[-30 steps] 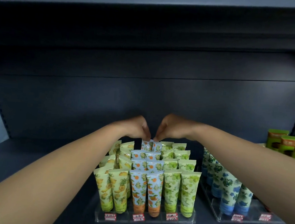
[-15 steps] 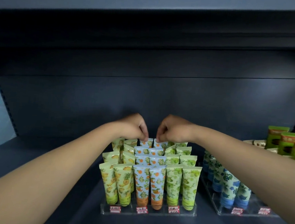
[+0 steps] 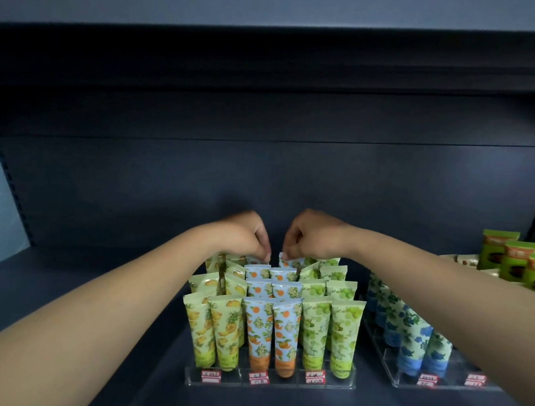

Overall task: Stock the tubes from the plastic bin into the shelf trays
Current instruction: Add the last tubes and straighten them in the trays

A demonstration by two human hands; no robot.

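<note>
clear tray (image 3: 271,385) w/ tubes (image 3: 285,334), hands pinching back row

Shop – dark shelf (image 3: 54,330) w/ price tags (image 3: 314,377) on tube trays (image 3: 269,385).

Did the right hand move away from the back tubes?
No. The right hand still pinches the top of a back-row tube in the clear tray.

A single head-worn wide-angle camera is looking forward and slightly down into a dark shelf bay (image 3: 261,186), sitting close enough that both forearms are stretching in from the near bottom corners. It is facing the back panel squarely, with the clear tube tray (image 3: 271,385) lying just below centre. The upper shelf's underside is filling the top, its straight edges bowing at the frame's margins.
</note>
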